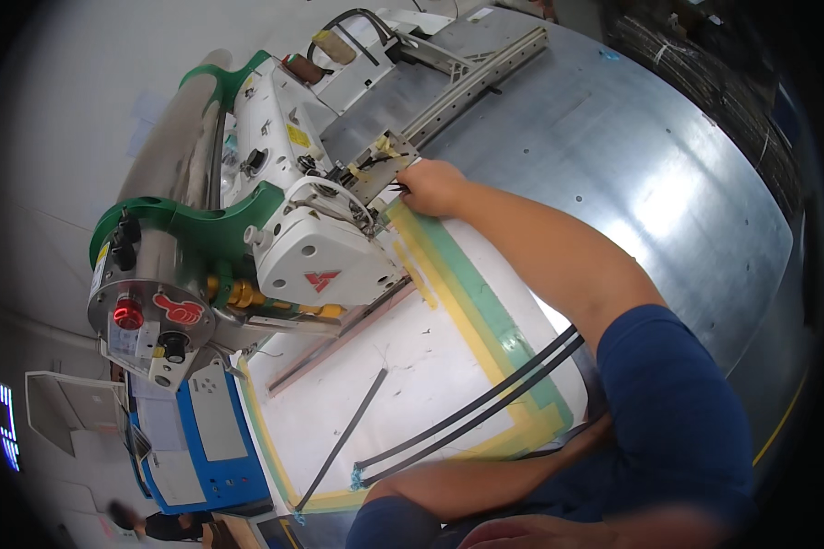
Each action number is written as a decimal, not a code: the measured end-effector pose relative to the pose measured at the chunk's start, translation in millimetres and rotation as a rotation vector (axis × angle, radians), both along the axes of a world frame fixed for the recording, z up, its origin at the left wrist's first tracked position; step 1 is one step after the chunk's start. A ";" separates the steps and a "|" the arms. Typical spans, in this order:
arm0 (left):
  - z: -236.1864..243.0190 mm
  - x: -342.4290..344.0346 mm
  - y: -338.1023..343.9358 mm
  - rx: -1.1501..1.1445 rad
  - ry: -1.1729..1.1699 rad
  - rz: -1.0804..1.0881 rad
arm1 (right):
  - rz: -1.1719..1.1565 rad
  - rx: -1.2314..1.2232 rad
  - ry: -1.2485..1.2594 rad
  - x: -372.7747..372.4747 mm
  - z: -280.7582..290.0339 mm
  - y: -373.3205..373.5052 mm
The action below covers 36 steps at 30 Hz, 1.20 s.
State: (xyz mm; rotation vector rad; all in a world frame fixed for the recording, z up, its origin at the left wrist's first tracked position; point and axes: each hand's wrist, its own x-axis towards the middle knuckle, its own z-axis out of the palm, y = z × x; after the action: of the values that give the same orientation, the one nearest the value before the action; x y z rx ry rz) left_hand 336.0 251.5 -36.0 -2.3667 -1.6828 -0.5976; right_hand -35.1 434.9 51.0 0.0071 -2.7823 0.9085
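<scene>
My right hand [430,188] reaches to the metal plate [384,169] beside the head of a white industrial sewing machine [316,252]. Its fingers are closed around something small and dark at the plate's edge, too hidden to name. Coming from the lower left, my left forearm [485,488] crosses to the right; its hand disappears behind my right sleeve. Two long black strips [467,403] lie side by side over the white work surface [403,357], running under my right arm, with light blue threads at their left ends. A single dark strip [343,439] lies farther left.
Green and yellow tape [485,316] edges the white surface. A large metal table [604,174] with a slotted metal rail [476,82] extends behind. A steel cylinder [169,156] on green brackets is at the left, above a blue control box [211,439]. Another person [169,524] is far off, lower left.
</scene>
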 end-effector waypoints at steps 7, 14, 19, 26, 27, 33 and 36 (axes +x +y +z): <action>-8.9 7.1 -1.6 0.049 0.052 0.026 | -0.089 -0.294 0.117 -22.1 -15.5 13.5; -35.2 31.1 6.9 0.105 0.095 0.058 | -0.050 -0.508 0.395 5.3 164.5 17.5; -29.6 13.4 29.8 0.123 0.113 0.052 | 0.184 0.104 0.171 -15.2 251.6 -55.5; -5.1 18.6 25.1 -0.330 -0.042 -0.062 | 0.163 0.315 0.088 -25.2 263.0 -101.9; -5.2 20.5 24.8 -0.447 -0.083 -0.044 | 0.131 0.280 0.128 -20.0 263.0 -102.8; -19.0 28.8 31.9 -0.140 -0.309 -0.001 | 0.029 0.325 0.177 -12.1 266.9 -103.0; -18.2 23.4 31.6 -0.477 -0.363 -0.062 | 0.064 0.362 0.162 -16.4 266.8 -106.7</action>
State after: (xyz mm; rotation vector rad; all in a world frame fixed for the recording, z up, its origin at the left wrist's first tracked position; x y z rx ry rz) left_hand 359.4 283.1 -54.3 -2.7755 -2.1089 -0.7433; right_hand -51.5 328.2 317.7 0.2174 -2.7634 0.3856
